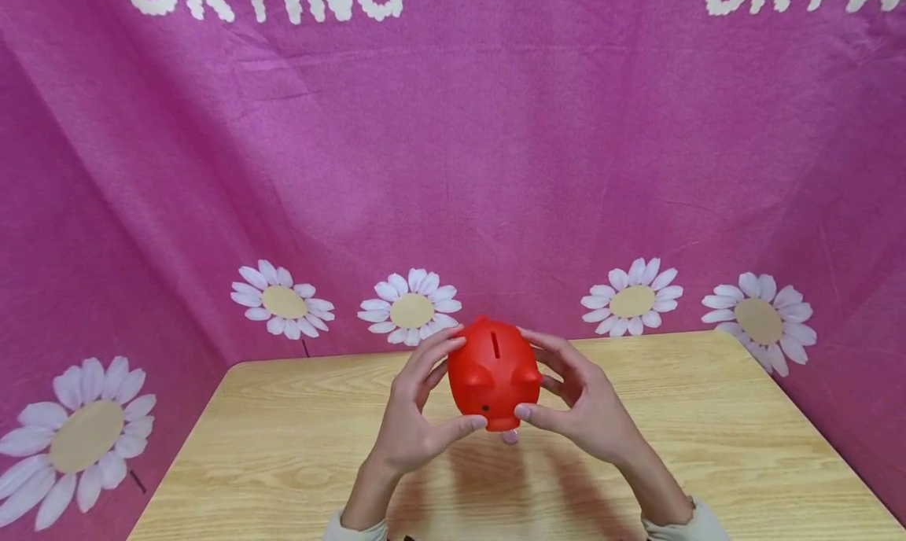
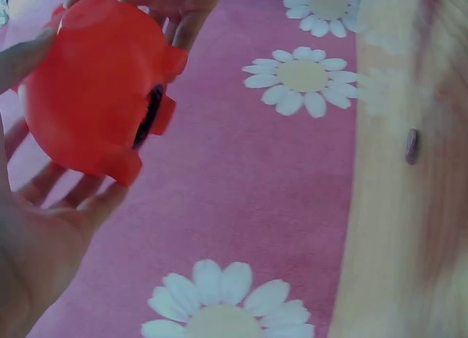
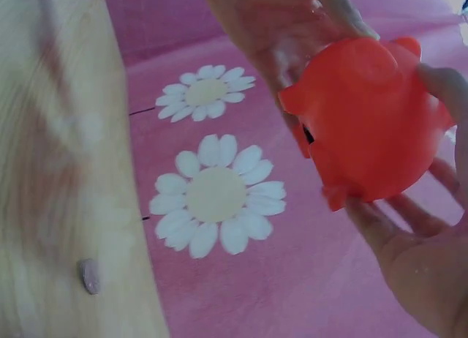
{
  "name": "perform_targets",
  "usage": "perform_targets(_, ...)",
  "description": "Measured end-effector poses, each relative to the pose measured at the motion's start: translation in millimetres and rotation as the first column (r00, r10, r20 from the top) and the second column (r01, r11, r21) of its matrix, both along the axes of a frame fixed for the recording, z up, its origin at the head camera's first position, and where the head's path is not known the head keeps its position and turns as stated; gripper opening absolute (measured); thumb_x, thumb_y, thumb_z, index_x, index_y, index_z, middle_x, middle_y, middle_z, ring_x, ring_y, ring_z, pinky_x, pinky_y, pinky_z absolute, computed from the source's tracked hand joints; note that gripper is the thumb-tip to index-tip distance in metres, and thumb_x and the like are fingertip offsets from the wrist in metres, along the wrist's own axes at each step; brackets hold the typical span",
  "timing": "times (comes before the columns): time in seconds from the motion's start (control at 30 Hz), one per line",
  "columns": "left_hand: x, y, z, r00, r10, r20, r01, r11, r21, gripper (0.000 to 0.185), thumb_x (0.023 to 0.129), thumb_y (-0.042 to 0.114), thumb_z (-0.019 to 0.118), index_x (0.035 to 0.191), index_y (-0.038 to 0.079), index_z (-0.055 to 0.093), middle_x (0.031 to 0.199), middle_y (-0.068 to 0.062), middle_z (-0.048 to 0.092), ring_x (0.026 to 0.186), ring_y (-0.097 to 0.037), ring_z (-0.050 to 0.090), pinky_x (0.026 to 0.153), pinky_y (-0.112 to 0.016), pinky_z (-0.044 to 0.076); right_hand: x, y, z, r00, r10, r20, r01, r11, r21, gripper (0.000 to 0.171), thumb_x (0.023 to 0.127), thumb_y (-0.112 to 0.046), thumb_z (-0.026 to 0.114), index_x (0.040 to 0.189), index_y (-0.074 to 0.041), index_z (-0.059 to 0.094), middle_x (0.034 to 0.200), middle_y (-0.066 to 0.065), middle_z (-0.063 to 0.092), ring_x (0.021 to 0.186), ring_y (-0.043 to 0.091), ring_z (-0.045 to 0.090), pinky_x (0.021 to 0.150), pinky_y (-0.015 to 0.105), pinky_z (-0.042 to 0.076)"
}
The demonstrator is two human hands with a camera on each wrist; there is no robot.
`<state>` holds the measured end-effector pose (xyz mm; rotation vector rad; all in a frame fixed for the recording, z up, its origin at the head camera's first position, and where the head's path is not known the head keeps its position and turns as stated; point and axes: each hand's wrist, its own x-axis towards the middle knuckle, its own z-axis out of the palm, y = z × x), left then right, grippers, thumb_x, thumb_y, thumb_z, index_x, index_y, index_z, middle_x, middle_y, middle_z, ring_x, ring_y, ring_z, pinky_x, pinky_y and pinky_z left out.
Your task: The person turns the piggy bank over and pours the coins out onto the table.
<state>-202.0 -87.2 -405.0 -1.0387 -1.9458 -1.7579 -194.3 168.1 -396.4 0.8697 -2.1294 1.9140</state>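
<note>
A red plastic piggy bank (image 1: pixel 495 368) is held up above the table, its coin slot on top and its snout towards me. My left hand (image 1: pixel 414 419) grips it from the left, thumb by the snout and fingers round the side. From the right, my right hand (image 1: pixel 594 415) holds it in the same way. Both wrist views show the underside edge, with stubby feet and a dark round part (image 2: pixel 149 117) between them. On the table, below the piggy bank, lies a small flat pinkish-grey piece (image 3: pixel 89 276), perhaps a coin; its kind is unclear.
The light wooden table (image 1: pixel 297 447) reaches back to a pink-purple cloth (image 1: pixel 453 171) printed with white daisies and letters. That cloth also hangs along the left and right sides. A small dark thing (image 1: pixel 409 538) shows at the bottom edge of the head view.
</note>
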Motion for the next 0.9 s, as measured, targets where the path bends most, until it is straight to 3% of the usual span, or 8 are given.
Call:
perform_targets(0.13, 1.9, -2.1, 5.8, 0.992, -0.06, -0.11, 0.064, 0.998, 0.028, 0.081, 0.074, -0.006, 0.091, 0.148, 0.002, 0.057, 0.16, -0.023, 0.048, 0.147, -0.028, 0.053, 0.121, -0.039, 0.05, 5.6, -1.1, 5.6, 0.994, 0.038, -0.103, -0.044, 0.997, -0.056, 0.088, 0.076, 0.017, 0.086, 0.155, -0.001, 0.051, 0.163, 0.011, 0.051, 0.147, 0.016, 0.054, 0.109, 0.033, 0.059)
perform_targets(0.23, 2.6, -3.3, 7.8, 0.988, -0.074, -0.134, 0.079, 0.996, 0.029, 0.078, 0.077, -0.003, 0.091, 0.147, 0.001, 0.057, 0.16, -0.024, 0.047, 0.147, -0.029, 0.052, 0.12, -0.04, 0.05, 7.7, -2.4, 7.4, 0.989, 0.048, -0.137, -0.058, 0.995, -0.077, 0.088, 0.074, 0.02, 0.085, 0.153, 0.004, 0.051, 0.164, 0.016, 0.048, 0.148, 0.018, 0.053, 0.109, 0.034, 0.059)
perform_targets(0.53, 1.1, -3.9, 5.4, 0.996, -0.066, -0.067, 0.067, 0.997, 0.023, 0.082, 0.076, -0.005, 0.091, 0.149, 0.002, 0.056, 0.16, -0.022, 0.048, 0.147, -0.026, 0.053, 0.121, -0.037, 0.049, 7.9, -3.8, 8.2, 0.998, -0.005, -0.066, 0.003, 1.0, -0.027, 0.085, 0.078, 0.013, 0.087, 0.154, -0.006, 0.053, 0.161, 0.007, 0.053, 0.146, 0.013, 0.055, 0.108, 0.032, 0.06)
perform_targets(0.9, 0.4, -4.3, 3.5, 0.999, -0.041, -0.007, 0.041, 0.999, -0.012, 0.084, 0.077, 0.0, 0.092, 0.152, 0.008, 0.055, 0.161, -0.014, 0.051, 0.147, -0.025, 0.053, 0.12, -0.037, 0.051, 4.3, -2.2, 3.1, 0.999, -0.017, -0.05, 0.017, 1.0, 0.011, 0.085, 0.081, 0.008, 0.088, 0.155, -0.012, 0.053, 0.159, 0.005, 0.055, 0.142, 0.014, 0.058, 0.106, 0.032, 0.061)
